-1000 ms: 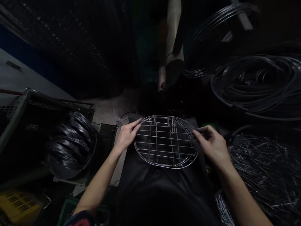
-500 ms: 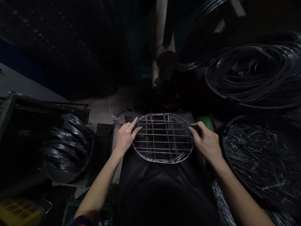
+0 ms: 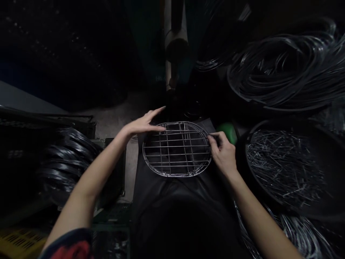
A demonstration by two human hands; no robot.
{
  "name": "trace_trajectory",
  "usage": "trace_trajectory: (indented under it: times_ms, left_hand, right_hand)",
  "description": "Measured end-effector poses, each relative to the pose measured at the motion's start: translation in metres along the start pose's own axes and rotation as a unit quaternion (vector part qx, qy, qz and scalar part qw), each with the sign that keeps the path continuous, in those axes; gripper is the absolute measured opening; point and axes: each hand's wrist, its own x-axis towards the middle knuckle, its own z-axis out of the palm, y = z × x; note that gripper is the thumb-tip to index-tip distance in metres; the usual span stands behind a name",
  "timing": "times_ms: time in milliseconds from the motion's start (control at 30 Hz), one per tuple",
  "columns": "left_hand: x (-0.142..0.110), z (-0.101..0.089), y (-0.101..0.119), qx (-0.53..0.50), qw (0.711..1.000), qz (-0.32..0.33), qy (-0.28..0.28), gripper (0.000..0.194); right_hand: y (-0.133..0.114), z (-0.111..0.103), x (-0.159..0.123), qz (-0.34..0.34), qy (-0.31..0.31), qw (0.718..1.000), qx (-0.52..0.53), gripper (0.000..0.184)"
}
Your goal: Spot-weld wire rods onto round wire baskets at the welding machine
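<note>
An oval wire rack (image 3: 176,154) of thin metal bars rests on the black apron (image 3: 161,201) over my lap. It looks like several rims lie together at its right side. My right hand (image 3: 223,151) pinches the rack's right rim between thumb and fingers. Over the far left edge, my left hand (image 3: 147,122) is spread, its thumb by the rim and its fingers stretched out past the far side. Whether that thumb touches the wire I cannot tell.
Right of me stands a black tub (image 3: 250,172) of short wire pieces, with coiled wire (image 3: 285,68) behind it. Wire coils (image 3: 72,154) fill a crate at left. A yellow crate (image 3: 18,241) sits low left. A green rounded object (image 3: 228,133) is beyond my right hand.
My left hand has come off the rack's left rim and moved to its far edge, fingers spread. My right hand keeps its pinch. The whole view has shifted slightly.
</note>
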Motion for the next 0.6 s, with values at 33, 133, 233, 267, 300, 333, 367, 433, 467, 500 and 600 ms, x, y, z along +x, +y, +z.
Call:
trace_trajectory:
  times_ms: [33, 133, 233, 267, 300, 333, 367, 433, 467, 500, 600]
  left_hand:
    - [0.016, -0.005, 0.002, -0.01, 0.998, -0.018, -0.057, 0.077]
    - [0.048, -0.006, -0.003, -0.037, 0.977, -0.079, -0.193, 0.088]
    - [0.051, 0.002, -0.015, -0.056, 0.965, -0.096, -0.238, 0.088]
    - [0.047, 0.004, -0.018, -0.059, 0.966, -0.088, -0.238, 0.087]
    - [0.043, 0.005, -0.022, -0.063, 0.968, -0.076, -0.232, 0.086]
    - [0.04, 0.006, -0.024, -0.068, 0.97, -0.065, -0.226, 0.085]
    - [0.037, 0.005, -0.026, -0.077, 0.971, -0.06, -0.219, 0.085]
    - [0.036, 0.004, -0.028, -0.097, 0.97, -0.06, -0.213, 0.084]
    - [0.038, 0.003, -0.027, -0.101, 0.97, -0.066, -0.213, 0.085]
    - [0.04, 0.003, -0.026, -0.1, 0.968, -0.075, -0.217, 0.085]
    - [0.044, 0.006, -0.018, -0.075, 0.965, -0.098, -0.229, 0.09]
  right_hand:
    - [-0.001, 0.0, 0.0, 0.008, 0.006, 1.0, -0.004, 0.023]
    - [0.0, -0.001, 0.0, 0.033, 0.006, 0.999, 0.017, 0.022]
    - [0.002, -0.002, 0.004, 0.038, -0.012, 0.998, 0.056, 0.022]
    - [0.002, -0.002, 0.005, 0.034, -0.015, 0.998, 0.059, 0.021]
    - [0.002, -0.002, 0.007, 0.029, -0.015, 0.998, 0.056, 0.02]
    - [0.001, -0.002, 0.008, 0.025, -0.016, 0.998, 0.05, 0.02]
    - [0.001, -0.002, 0.009, 0.021, -0.017, 0.999, 0.045, 0.02]
    - [-0.001, -0.001, 0.009, 0.022, -0.019, 0.999, 0.039, 0.02]
    - [-0.002, 0.0, 0.009, 0.024, -0.019, 0.999, 0.04, 0.019]
    - [-0.002, 0.0, 0.008, 0.026, -0.015, 0.999, 0.042, 0.019]
    - [-0.001, 0.001, 0.004, 0.039, -0.004, 0.998, 0.054, 0.02]
